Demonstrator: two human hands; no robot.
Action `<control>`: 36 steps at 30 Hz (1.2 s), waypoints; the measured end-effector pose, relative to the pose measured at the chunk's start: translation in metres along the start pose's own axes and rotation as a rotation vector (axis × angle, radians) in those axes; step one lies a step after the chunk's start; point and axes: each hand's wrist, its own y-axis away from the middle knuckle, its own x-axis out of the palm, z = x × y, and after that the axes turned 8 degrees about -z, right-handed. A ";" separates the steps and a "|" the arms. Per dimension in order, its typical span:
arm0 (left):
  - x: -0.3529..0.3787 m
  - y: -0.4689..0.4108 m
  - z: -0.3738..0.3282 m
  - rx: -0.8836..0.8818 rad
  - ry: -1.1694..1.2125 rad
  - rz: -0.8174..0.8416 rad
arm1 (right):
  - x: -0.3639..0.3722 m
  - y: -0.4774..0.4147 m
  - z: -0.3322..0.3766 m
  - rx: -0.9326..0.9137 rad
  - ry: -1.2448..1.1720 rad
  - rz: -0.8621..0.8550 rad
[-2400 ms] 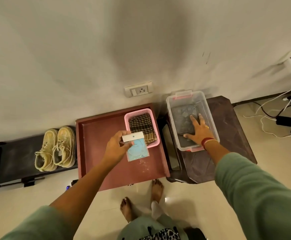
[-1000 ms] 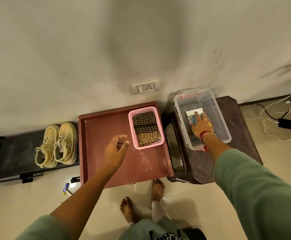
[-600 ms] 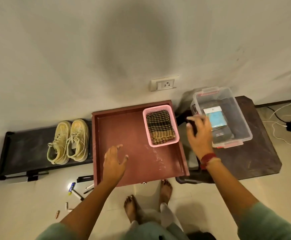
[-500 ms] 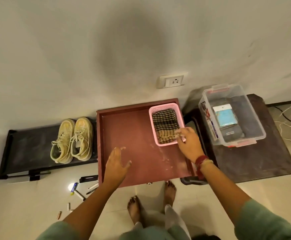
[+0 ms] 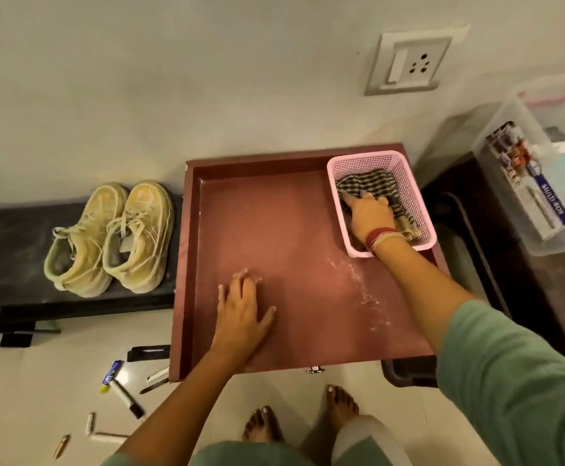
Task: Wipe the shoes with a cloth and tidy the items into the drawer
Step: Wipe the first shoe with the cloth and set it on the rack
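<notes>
There is a single camera here, worn on the person's head. It tips steeply down and a little forward toward the wall (image 5: 207, 79). It looks almost straight into the open drawer (image 5: 291, 237), which sits near and fills the middle. Both arms enter from the bottom edge, with the left hand (image 5: 240, 314) and the right hand (image 5: 370, 213) ahead of the lens. The bare feet (image 5: 264, 428) lie right beneath it. The wide lens also takes in the shoes (image 5: 109, 237) at left, the wall socket (image 5: 409, 60) above, and the clear box (image 5: 526, 183), which is cut off at right.
</notes>
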 end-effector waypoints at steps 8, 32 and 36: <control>0.009 0.010 0.000 0.122 0.152 -0.200 | -0.067 0.037 0.006 0.142 -0.528 -0.455; -0.073 0.090 0.143 -0.043 -0.069 -0.469 | 0.030 0.236 0.103 -0.139 -0.173 -0.251; -0.062 0.060 0.163 -0.032 -0.187 -0.407 | 0.040 0.228 0.105 -0.152 -0.285 -0.180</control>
